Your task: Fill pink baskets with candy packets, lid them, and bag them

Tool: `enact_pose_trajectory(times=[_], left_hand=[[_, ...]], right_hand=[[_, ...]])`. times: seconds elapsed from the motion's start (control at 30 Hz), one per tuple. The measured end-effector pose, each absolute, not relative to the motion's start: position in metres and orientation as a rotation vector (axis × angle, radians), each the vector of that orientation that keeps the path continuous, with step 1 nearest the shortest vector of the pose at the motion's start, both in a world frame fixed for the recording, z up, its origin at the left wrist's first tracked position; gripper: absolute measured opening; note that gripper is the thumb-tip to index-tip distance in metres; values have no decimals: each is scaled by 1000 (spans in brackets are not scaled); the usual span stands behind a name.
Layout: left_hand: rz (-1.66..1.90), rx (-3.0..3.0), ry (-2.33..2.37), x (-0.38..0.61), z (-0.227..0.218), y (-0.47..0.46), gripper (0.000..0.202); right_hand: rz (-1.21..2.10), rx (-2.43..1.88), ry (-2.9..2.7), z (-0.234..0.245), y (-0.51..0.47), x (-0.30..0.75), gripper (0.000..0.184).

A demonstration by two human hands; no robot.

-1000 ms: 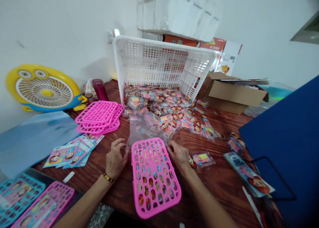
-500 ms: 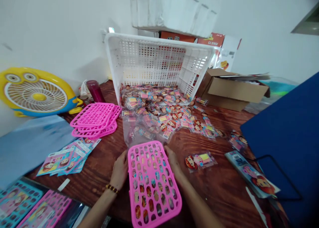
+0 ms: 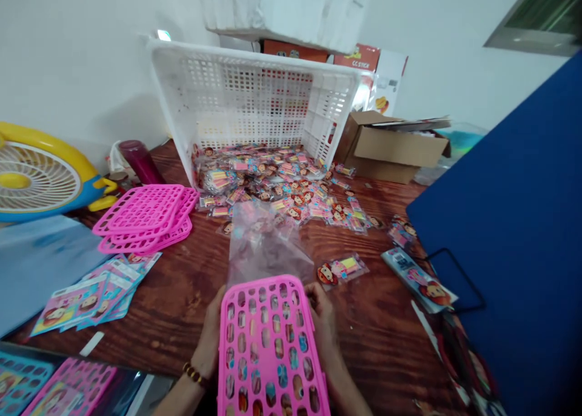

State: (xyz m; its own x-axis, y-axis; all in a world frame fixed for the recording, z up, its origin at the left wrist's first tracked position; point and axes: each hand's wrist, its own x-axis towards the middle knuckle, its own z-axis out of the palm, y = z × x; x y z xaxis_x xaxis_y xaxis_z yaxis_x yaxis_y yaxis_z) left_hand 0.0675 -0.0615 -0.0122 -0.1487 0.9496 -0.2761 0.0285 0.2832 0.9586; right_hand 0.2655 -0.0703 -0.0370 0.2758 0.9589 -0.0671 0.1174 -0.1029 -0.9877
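Observation:
A pink plastic basket (image 3: 268,343) with oval holes lies between my hands, and colourful pieces show through the holes. My left hand (image 3: 213,325) is along its left side, a beaded bracelet on the wrist, its fingers partly hidden by the basket. On the right, my right hand (image 3: 322,313) has its fingers curled at the basket's far corner. A clear plastic bag (image 3: 268,258) stretches out from the basket's far end towards the pile of small packets (image 3: 295,197). One single packet (image 3: 342,269) with a cartoon figure lies right of the bag.
A white crate (image 3: 254,58) lies tipped behind the pile. Pink basket lids (image 3: 140,216) and printed cards (image 3: 91,291) are at left, near a yellow fan (image 3: 40,173). At right are a cardboard box (image 3: 391,152), a card pack (image 3: 421,279) and a blue board (image 3: 509,234).
The pink basket and both hands have come nearer to my body. The clear bag has slid along with the basket, off the edge of the packet pile. My view has turned right.

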Motion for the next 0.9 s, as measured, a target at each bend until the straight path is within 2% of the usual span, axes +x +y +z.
enact_pose_trajectory(times=[0.13,0.27,0.43,0.73,0.9], left_hand=[[976,820,1377,77,-17,-65,24],[846,847,1350,80,-26,-71,26],[774,923,1365,77,-28,-77,26],[769,919,1413,77,-30,-83,33],[720,938,1421,81,-15,-80,27]], right_hand=[[1037,-1522,-962,-49,-92,277,17],[1091,-1541,-888,-63,-112,282,12],[1191,-1585,-881,-56,-127,282,15],[1084,-1775,-1001,-47,-133,287,10],[1153,-1704,-967,-50,-133,287,13]])
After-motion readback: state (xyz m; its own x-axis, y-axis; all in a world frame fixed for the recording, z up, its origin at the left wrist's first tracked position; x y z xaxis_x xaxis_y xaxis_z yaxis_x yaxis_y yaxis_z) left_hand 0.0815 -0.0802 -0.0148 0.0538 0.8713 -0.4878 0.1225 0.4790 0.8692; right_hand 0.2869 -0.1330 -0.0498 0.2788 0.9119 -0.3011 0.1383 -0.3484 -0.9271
